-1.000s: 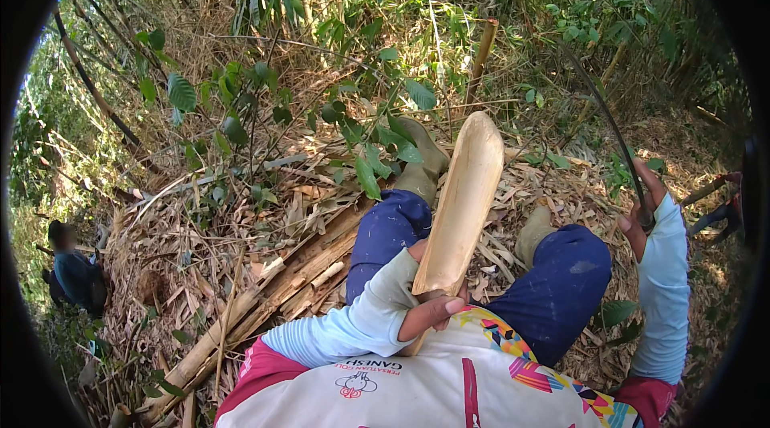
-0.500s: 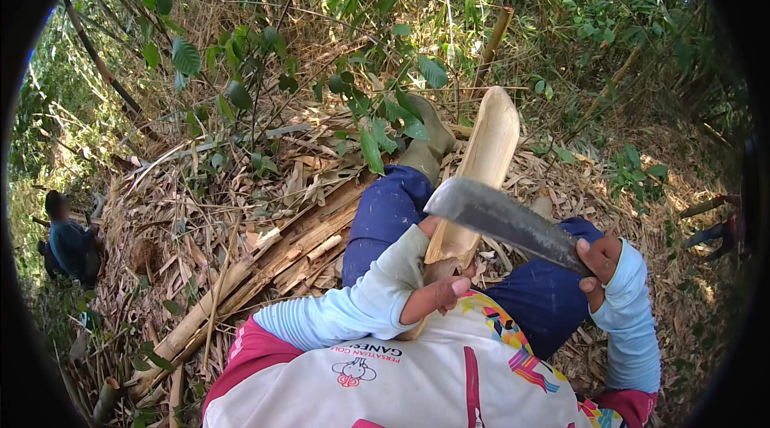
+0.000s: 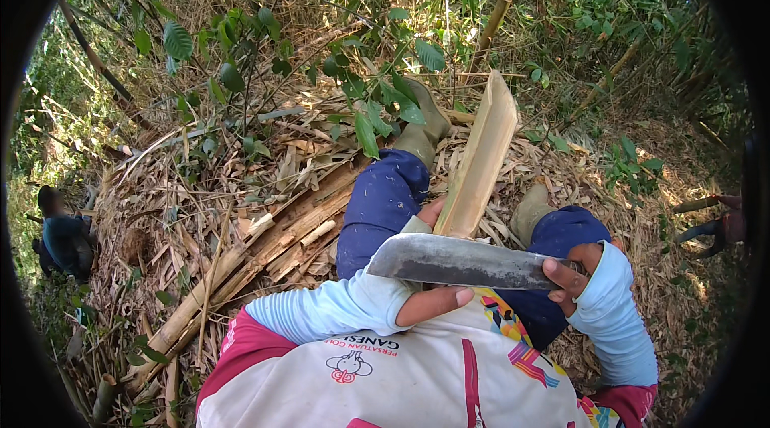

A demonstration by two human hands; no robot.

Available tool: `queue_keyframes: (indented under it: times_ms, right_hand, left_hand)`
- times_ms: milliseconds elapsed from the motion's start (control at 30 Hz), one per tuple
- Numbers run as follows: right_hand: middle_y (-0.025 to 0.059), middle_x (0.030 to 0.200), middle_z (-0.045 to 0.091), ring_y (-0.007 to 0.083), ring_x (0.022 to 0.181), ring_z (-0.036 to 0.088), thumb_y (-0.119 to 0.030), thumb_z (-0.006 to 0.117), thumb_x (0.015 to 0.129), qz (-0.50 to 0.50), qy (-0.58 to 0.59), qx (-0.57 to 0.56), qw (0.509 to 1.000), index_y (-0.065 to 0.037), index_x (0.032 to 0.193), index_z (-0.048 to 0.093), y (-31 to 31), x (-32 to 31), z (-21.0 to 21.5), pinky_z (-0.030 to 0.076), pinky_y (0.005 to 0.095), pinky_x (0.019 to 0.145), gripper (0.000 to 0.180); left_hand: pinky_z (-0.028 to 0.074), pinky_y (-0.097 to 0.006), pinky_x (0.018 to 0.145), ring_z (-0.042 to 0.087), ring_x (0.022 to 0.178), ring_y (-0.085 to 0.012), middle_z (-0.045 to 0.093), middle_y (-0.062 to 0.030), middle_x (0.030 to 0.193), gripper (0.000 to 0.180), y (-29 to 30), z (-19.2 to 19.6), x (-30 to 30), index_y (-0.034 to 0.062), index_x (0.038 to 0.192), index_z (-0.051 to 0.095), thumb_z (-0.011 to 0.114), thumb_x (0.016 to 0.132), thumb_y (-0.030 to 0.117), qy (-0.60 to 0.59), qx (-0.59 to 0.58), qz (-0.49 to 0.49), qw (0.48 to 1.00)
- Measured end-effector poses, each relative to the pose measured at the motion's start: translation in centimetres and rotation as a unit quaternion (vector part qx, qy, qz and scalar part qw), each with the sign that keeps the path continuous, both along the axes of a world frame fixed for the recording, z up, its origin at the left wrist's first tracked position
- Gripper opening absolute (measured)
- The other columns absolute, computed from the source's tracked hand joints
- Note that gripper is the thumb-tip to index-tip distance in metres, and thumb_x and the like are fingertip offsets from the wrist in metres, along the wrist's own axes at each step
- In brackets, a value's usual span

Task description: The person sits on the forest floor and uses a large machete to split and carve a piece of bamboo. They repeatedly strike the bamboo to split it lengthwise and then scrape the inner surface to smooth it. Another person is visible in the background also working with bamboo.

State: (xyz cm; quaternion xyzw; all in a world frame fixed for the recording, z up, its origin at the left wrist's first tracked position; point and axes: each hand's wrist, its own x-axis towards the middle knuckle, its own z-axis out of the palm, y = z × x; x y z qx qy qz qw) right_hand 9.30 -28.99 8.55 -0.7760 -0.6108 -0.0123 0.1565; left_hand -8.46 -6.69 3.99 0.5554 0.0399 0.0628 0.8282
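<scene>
A pale, hollowed length of split bamboo (image 3: 483, 157) slants up and away from my lap, its trough side facing up. My left hand (image 3: 431, 305) is closed around its near end, fingertips at the far side and thumb at the near side. Across that end lies the broad dark blade of a machete (image 3: 465, 259), hiding part of my left hand and the bamboo. Whether the edge touches the bamboo I cannot tell. My right hand (image 3: 574, 274) grips the machete at its right end; the handle is mostly covered by my fingers.
Split bamboo poles (image 3: 257, 271) lie on the left over dry leaf litter. My boots (image 3: 423, 127) are beyond the bamboo piece. A leafy sapling (image 3: 345, 67) stands ahead, near a cut bamboo stump (image 3: 491, 31). A person (image 3: 66, 235) sits far left; another person (image 3: 728, 227) is at the right edge.
The machete has moved left and nearer to me, its blade now more level across the bamboo's near end. The bamboo has turned slightly, showing its trough at another angle.
</scene>
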Motion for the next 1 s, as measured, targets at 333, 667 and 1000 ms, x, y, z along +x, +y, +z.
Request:
queue_keyframes:
  times_ms: [333, 667, 1000]
  right_hand:
    - [0.0051, 0.077, 0.055, 0.0239, 0.059, 0.051, -0.010, 0.079, 0.063, 0.058, -0.094, 0.006, 0.994, -0.028, 0.120, 0.060, -0.9, 0.4, -1.0, 0.038, 0.0413, 0.054, 0.063]
    - [0.0048, 0.075, 0.054, 0.0227, 0.058, 0.050, -0.007, 0.078, 0.063, 0.039, -0.120, 0.036, 0.991, -0.029, 0.124, 0.058, -1.0, 0.6, -1.7, 0.037, 0.0380, 0.051, 0.068]
    - [0.0038, 0.075, 0.054, 0.0228, 0.058, 0.049, -0.008, 0.079, 0.060, 0.064, -0.041, 0.008, 0.997, -0.028, 0.125, 0.057, -1.6, 0.6, -1.8, 0.034, 0.0404, 0.055, 0.071]
  left_hand:
    - [0.035, -0.031, 0.102, 0.046, 0.119, -0.0168, 0.052, -0.0100, 0.123, 0.090, -0.1, -0.7, 0.1, -0.0033, 0.146, 0.010, 0.071, 0.083, 0.015, -0.035, 0.007, 0.009, 0.999]
    - [0.031, -0.034, 0.106, 0.045, 0.120, -0.0193, 0.053, -0.0134, 0.125, 0.078, -0.5, -1.0, 0.4, -0.0041, 0.143, 0.020, 0.069, 0.085, 0.018, -0.032, 0.068, 0.036, 0.997]
    - [0.027, -0.033, 0.109, 0.038, 0.129, -0.0199, 0.042, -0.0145, 0.137, 0.102, -0.3, -0.7, 0.5, -0.0048, 0.147, 0.002, 0.075, 0.081, 0.019, -0.064, 0.091, 0.019, 0.994]
